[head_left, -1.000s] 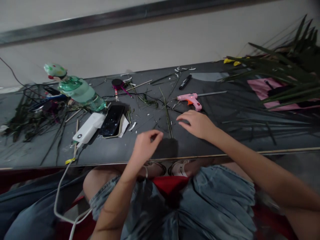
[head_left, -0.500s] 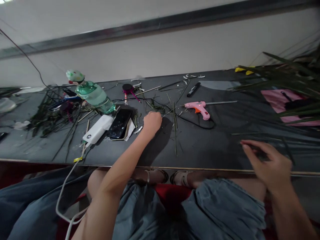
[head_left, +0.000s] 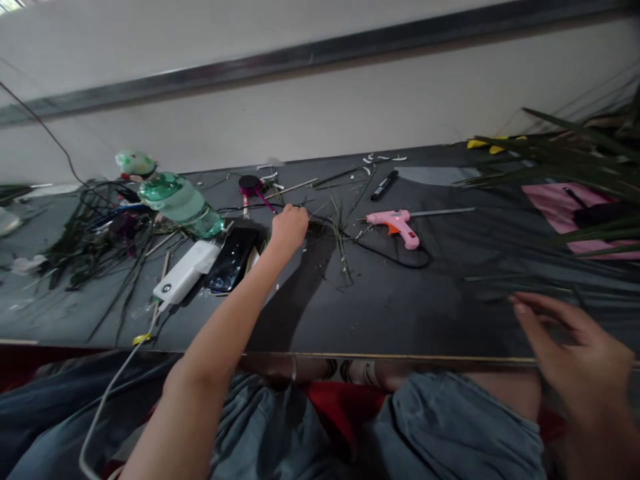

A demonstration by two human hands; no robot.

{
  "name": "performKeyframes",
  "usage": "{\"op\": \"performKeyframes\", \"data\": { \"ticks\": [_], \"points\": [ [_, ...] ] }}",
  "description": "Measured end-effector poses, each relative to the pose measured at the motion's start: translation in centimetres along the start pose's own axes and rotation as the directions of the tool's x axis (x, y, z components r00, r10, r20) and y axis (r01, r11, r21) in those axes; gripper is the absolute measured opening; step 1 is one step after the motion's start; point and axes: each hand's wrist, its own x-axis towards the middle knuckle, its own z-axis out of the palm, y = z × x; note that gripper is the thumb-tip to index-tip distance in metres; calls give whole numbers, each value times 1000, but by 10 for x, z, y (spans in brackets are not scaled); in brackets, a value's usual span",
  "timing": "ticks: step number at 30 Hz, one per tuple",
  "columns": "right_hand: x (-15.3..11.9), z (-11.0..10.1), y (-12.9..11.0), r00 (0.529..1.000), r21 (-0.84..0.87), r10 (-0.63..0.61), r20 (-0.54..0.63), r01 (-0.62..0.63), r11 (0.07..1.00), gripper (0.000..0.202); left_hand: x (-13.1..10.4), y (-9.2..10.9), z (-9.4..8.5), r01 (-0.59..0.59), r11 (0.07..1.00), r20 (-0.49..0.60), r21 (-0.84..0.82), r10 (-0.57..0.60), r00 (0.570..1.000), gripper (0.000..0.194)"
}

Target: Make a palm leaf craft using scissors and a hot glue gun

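My left hand (head_left: 291, 227) is closed above the table, just right of the black phone (head_left: 233, 260); a thin metallic strip shows at its fingers, too small to make out fully. A bundle of green leaf strips (head_left: 341, 243) lies to its right. Beyond the bundle rests a pink glue gun (head_left: 395, 223) with a clear glue stick out of its back and a black cord. At the right, over the table's front part, my right hand (head_left: 565, 333) has thumb and forefinger pinched together; what they hold, if anything, is blurred.
A green bottle (head_left: 183, 203), a white power bank (head_left: 185, 272) with a cable and a heap of leaves (head_left: 90, 240) are at the left. A black marker (head_left: 385, 185) lies near the back. Long leaves (head_left: 565, 157) and pink cloth (head_left: 550, 200) occupy the right side.
My left hand has moved a little left and away from me. My right hand has shifted right and slightly nearer. The view has tilted a little.
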Motion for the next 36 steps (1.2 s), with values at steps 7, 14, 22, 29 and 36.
{"op": "performKeyframes", "data": {
  "ticks": [7,14,22,29,36],
  "points": [
    [12,6,10,897,-194,-435,73,441,876,28,24,-5,9,55,998,-56,-38,-57,997,33],
    [14,18,18,729,-370,-681,61,650,663,37,9,26,1,-88,978,-130,-187,64,989,27],
    [16,22,15,772,-373,-615,157,623,687,34,-50,-20,-8,-58,934,-248,-353,-34,968,22],
    [39,17,8,900,-423,-428,86,422,802,26,-117,-60,6,94,897,-250,-432,-219,943,31],
    [104,28,-10,894,-281,-370,255,434,856,21,-178,-69,26,244,819,-235,-519,-411,881,34]
  ]
}}
